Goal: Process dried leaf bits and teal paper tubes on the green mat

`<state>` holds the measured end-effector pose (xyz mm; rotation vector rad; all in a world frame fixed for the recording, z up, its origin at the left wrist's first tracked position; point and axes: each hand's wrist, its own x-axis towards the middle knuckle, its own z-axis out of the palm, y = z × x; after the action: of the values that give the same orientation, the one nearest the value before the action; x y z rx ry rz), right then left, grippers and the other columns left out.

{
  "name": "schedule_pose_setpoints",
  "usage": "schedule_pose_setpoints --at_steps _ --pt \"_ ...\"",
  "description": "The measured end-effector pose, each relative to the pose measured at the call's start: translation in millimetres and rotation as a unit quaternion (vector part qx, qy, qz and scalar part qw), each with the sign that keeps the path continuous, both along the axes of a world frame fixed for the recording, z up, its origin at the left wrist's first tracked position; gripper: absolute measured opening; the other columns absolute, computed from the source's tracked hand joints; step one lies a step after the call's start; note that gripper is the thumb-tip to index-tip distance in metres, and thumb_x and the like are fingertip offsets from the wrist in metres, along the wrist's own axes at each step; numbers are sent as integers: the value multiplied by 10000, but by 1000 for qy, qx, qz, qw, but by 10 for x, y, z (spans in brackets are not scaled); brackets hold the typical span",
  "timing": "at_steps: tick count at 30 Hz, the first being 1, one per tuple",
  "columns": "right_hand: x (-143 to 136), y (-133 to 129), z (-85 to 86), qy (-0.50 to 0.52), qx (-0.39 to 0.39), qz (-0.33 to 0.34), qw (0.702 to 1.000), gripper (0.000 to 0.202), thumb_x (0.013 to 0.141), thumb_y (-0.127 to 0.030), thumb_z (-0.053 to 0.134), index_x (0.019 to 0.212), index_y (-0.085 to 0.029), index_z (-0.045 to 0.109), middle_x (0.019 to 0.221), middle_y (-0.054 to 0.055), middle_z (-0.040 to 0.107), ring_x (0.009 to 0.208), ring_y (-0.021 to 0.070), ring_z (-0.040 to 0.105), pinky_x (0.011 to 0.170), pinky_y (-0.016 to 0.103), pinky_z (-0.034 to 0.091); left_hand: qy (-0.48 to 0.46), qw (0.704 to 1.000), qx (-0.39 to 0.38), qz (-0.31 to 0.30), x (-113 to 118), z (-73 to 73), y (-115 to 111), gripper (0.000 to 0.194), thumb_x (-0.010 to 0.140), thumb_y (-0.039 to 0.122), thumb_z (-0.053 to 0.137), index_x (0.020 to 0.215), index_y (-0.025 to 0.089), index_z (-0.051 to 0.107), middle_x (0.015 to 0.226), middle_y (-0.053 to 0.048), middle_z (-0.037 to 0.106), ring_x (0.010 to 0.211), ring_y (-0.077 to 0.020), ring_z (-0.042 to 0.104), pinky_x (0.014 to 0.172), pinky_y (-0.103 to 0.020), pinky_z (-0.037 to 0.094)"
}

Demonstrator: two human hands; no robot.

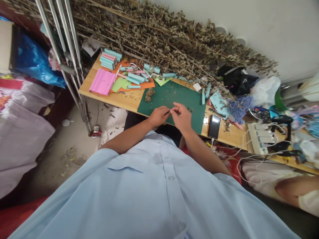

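Observation:
My left hand (pixel 159 116) and my right hand (pixel 182 118) meet over the near edge of a green cutting mat (pixel 171 94). The fingertips of both are pinched together around something small and dark, too small to name. On the mat, beyond my left hand, lies a clump of dried brown plant matter (pixel 150 94). Dark crumbs (pixel 190 109) are scattered near my right hand. Rolled light-blue paper tubes (pixel 134 78) and a few pink ones lie at the mat's far left, on orange and green paper sheets.
Dried leafy stalks (pixel 159 36) are heaped along the back. A pink paper sheet (pixel 102 81) lies at left; a phone (pixel 214 126) on a cable and a power strip (pixel 258 138) are at right. Metal crutches (pixel 65 49) stand left of the wooden table (pixel 117 100). Another person's arm (pixel 296 189) shows at lower right.

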<state>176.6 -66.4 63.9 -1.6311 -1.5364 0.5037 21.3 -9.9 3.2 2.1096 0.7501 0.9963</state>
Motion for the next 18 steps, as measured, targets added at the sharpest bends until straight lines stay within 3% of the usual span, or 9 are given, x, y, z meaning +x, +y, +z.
schedule_pose_setpoints --at_steps 5,9,13,16,18 --pt "64 113 -146 195 -97 -46 975 509 752 -351 790 1216 -194 651 798 -8 726 718 170 674 704 339 577 33 999 3 1 -7 37 -7 203 1028 267 565 959 163 726 917 -77 706 899 -196 646 841 -315 511" --pt "94 144 -186 243 -124 -43 961 526 728 -369 815 1195 -188 655 792 -10 714 695 163 659 673 328 558 32 999 9 -5 -5 46 -4 221 1041 286 559 956 169 727 913 -71 702 904 -191 641 838 -305 503" --pt "95 76 -113 182 -63 -35 981 455 818 -393 742 1221 -201 654 902 40 755 803 196 704 769 379 600 28 1000 0 9 5 22 1 227 1038 322 583 945 167 721 894 -69 699 889 -191 642 827 -306 507" --pt "115 -29 25 48 9 -16 999 304 926 -392 648 1181 -233 698 1027 78 771 919 225 720 861 423 612 8 1000 -4 9 3 19 0 215 1031 332 603 977 165 728 935 -82 713 905 -192 652 843 -310 516" --pt "137 -96 124 -57 44 35 997 220 972 -379 610 1098 -258 744 1076 89 768 1006 251 714 942 462 600 -3 1000 -6 4 -5 29 -4 217 1037 315 580 986 166 729 945 -89 717 915 -193 656 853 -315 520"
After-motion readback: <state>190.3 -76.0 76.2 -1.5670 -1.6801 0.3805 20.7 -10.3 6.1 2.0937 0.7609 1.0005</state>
